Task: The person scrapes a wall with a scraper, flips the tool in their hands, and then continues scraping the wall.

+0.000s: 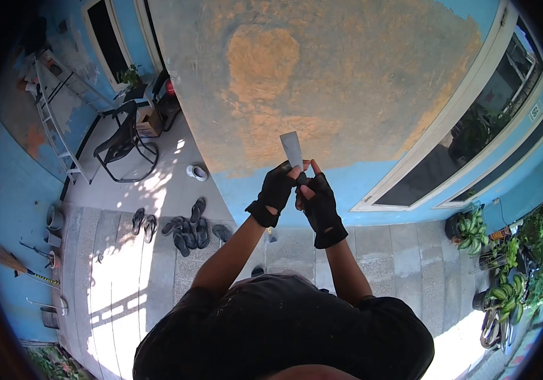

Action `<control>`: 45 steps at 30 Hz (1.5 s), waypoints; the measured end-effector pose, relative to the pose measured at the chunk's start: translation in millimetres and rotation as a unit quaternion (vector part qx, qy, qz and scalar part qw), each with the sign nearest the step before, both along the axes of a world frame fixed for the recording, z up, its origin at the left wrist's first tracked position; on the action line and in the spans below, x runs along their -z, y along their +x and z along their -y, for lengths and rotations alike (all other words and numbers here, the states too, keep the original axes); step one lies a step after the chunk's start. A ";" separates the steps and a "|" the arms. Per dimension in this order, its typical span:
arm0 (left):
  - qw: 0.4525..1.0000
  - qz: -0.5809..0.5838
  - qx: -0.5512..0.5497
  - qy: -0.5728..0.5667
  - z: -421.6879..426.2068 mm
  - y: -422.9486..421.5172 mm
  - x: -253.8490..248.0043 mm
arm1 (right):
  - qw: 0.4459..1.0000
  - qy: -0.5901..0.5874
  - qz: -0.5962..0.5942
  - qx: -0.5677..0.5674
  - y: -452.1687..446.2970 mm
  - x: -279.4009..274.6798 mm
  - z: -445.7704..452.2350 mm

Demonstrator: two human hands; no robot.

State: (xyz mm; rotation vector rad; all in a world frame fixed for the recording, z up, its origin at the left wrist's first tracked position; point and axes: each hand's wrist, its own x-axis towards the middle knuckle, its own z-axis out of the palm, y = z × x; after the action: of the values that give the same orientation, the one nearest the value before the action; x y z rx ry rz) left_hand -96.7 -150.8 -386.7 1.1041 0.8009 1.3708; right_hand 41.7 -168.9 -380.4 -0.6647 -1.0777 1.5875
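A scraper (pixel 292 148) with a flat metal blade points up between my two hands, in front of a partly stripped wall (pixel 360 76). My left hand (pixel 277 190), in a black fingerless glove, is closed with its fingertips at the base of the blade. Just to its right, my right hand (pixel 317 201), gloved the same way, has its fingers bent round the dark handle, with one finger raised. The handle is mostly hidden by the fingers. Bare grey and orange patches cover the wall above a blue painted strip.
Several sandals (pixel 189 233) lie on the paving at the left, near a white shoe (pixel 197 173). Farther back are a black chair (pixel 119 142), a cardboard box (pixel 149 122) and a ladder (pixel 53 123). Potted plants (pixel 471 229) stand at the right, below a window (pixel 474 120).
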 end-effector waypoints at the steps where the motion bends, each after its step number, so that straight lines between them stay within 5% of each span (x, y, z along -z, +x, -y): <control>1: 1.000 -0.021 -0.002 0.018 1.2 -2.3 -2.7 | 0.997 -0.037 -0.066 -0.018 -3.0 -0.6 4.6; 5: 0.993 0.080 -0.071 -0.058 -3.9 -10.1 -10.2 | 0.998 -0.051 -0.044 -0.015 -7.3 14.7 14.4; 8: 0.995 -0.017 -0.098 -0.027 -13.5 -28.4 -5.5 | 0.997 -0.069 -0.041 -0.023 -4.1 20.8 18.7; 12: 0.995 0.003 -0.096 -0.027 -14.1 -21.2 -8.4 | 0.998 -0.052 -0.021 -0.013 6.0 19.7 19.2; 19: 0.980 0.097 0.167 0.041 -17.0 27.0 35.7 | 0.995 0.010 -0.060 0.077 46.9 -21.8 1.8; 22: 0.950 0.100 0.294 0.018 -9.0 66.8 50.3 | 0.970 -0.027 -0.201 -0.131 59.5 -29.9 -15.4; 24: 0.939 0.077 0.332 0.046 1.2 92.5 37.1 | 0.970 -0.057 -0.228 -0.057 72.5 -15.8 -43.1; 25: 0.944 0.097 0.316 -0.003 4.0 99.2 47.5 | 0.996 -0.030 -0.028 0.081 90.3 -3.1 -67.1; 26: 0.947 0.116 0.296 -0.049 6.8 105.8 53.7 | 0.962 0.000 0.176 0.209 107.4 6.1 -82.6; 27: 0.948 0.149 0.273 -0.067 13.9 112.8 48.4 | 0.965 0.017 0.005 0.262 114.9 7.2 -80.9; 32: 0.934 0.201 0.285 -0.073 18.0 148.3 46.7 | 0.958 -0.095 -0.235 -0.135 128.6 3.6 -22.3; 34: 0.950 0.220 0.212 -0.059 28.1 169.5 39.9 | 0.937 -0.135 -0.306 -0.099 139.6 24.9 -32.0; 36: 0.949 0.198 0.244 -0.035 27.2 172.7 48.6 | 0.981 -0.117 -0.101 0.119 155.0 30.2 -49.0; 38: 0.940 0.267 0.202 -0.069 24.1 171.6 66.8 | 0.979 -0.087 -0.097 0.157 176.7 48.7 -65.3; 40: 0.967 0.212 0.124 -0.066 20.0 166.8 66.9 | 0.980 -0.112 -0.089 0.140 179.1 24.9 -56.0; 42: 0.975 0.197 0.087 -0.060 10.8 161.4 54.4 | 0.982 -0.062 -0.179 0.003 169.9 6.0 -41.9; 44: 0.956 0.180 0.230 0.025 -13.2 148.5 58.7 | 0.966 -0.004 -0.177 -0.188 158.4 -5.1 -37.7; 45: 0.963 0.179 0.200 0.020 -12.8 149.0 50.7 | 0.966 -0.054 -0.171 -0.187 150.5 -8.2 -34.0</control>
State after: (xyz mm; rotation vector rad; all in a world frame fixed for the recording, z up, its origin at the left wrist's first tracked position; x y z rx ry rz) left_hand 52.3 -138.0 -437.4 0.9468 0.2672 1.1953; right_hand 192.1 -135.0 -372.1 -0.2466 -0.8955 2.0093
